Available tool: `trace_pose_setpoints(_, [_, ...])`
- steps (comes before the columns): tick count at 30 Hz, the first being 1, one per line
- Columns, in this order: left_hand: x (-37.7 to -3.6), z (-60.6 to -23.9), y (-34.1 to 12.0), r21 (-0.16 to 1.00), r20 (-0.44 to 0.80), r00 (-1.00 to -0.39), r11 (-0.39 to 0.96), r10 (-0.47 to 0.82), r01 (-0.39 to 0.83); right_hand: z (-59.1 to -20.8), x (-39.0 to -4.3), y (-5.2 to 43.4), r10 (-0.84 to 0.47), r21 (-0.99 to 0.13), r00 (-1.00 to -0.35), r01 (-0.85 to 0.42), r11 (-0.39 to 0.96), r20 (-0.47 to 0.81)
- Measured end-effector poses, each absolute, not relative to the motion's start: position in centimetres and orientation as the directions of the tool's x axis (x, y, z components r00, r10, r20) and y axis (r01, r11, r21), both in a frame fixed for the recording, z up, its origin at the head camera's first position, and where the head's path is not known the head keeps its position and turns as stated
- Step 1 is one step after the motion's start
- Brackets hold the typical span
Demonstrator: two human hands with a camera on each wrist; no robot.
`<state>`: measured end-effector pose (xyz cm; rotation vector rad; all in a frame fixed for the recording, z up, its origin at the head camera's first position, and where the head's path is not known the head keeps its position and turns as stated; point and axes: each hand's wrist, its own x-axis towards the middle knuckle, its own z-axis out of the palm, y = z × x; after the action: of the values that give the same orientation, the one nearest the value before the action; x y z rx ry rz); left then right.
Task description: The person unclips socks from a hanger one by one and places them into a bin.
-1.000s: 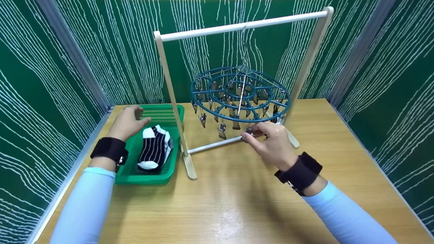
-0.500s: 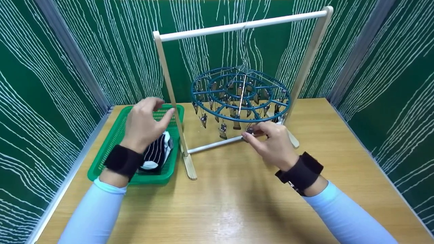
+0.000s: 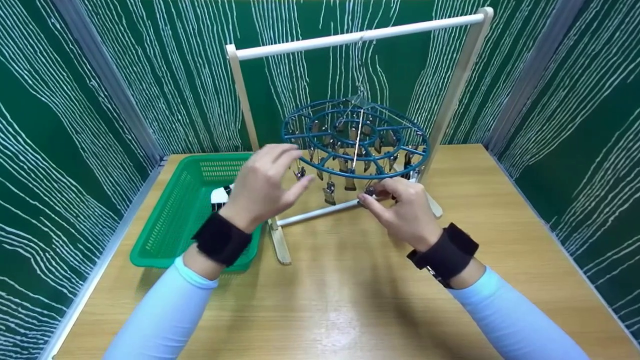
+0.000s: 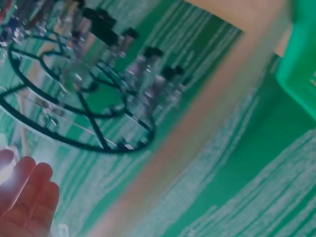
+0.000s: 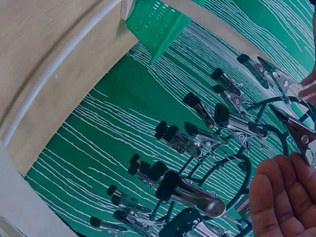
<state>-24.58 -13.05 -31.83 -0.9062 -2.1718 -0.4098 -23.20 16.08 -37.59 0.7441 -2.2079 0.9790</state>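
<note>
From the head camera, the work looks to be at its beginning. No sock hangs on the round blue clip hanger (image 3: 355, 140), which hangs from the top bar of the wooden rack (image 3: 360, 37). A striped sock (image 3: 220, 194) lies in the green basket (image 3: 175, 220) on the left side of the table (image 3: 350, 300), mostly hidden behind the left hand. So I judge that nothing is pegged yet and the sock remains to be taken and clipped.

The left hand (image 3: 262, 187) is in the air between the basket and the hanger, near the left rim of the hanger. Its fingers are straight and a little spread, and it holds nothing. The right hand (image 3: 402, 207) is under the front rim of the hanger. Its thumb and first fingers pinch one metal clip (image 3: 369, 191) that hangs there, and the wrist is bent upward.

On the left wrist camera, the picture is blurred. Only the fingertips (image 4: 29, 192) show at the lower left, close together and free of any object. The hanger ring (image 4: 74, 118) is above them, apart from them.

On the right wrist camera, many clips (image 5: 197, 192) hang from the blue ring. The right hand's fingers (image 5: 279, 197) are curled at the lower right, beside a clip (image 5: 303, 140), but the contact itself I cannot tell from here.
</note>
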Motion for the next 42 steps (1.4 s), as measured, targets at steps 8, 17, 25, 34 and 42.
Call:
trace_pose_setpoints(8, [-24.4, -32.0, -9.4, -0.151, 0.706, -0.394, 0.668, 0.589, 0.729, -37.7, -23.3, 15.9, -0.254, -0.435, -0.636, -0.716, 0.546, 0.729])
trace_pose_setpoints(17, [-24.7, -32.5, -8.0, -0.414, 0.734, -0.216, 0.676, 0.644, 0.610, -37.6, -23.3, 15.7, -0.270, -0.417, -0.623, -0.727, 0.546, 0.734])
trace_pose_setpoints(25, [-24.9, -32.5, -8.3, -0.515, 0.719, -0.159, 0.673, 0.676, 0.531, -37.6, -23.2, 15.5, -0.277, -0.405, -0.624, -0.723, 0.559, 0.730])
trace_pose_setpoints(34, [-25.2, -32.8, -8.8, -0.551, 0.710, -0.125, 0.657, 0.693, 0.514, -37.8, -22.9, 15.2, -0.292, -0.370, -0.603, -0.733, 0.570, 0.743])
trace_pose_setpoints(42, [-25.3, -33.0, -9.3, -0.548, 0.701, -0.159, 0.667, 0.695, 0.504, -37.3, -22.2, 15.6, -0.337, -0.258, -0.505, -0.783, 0.566, 0.794])
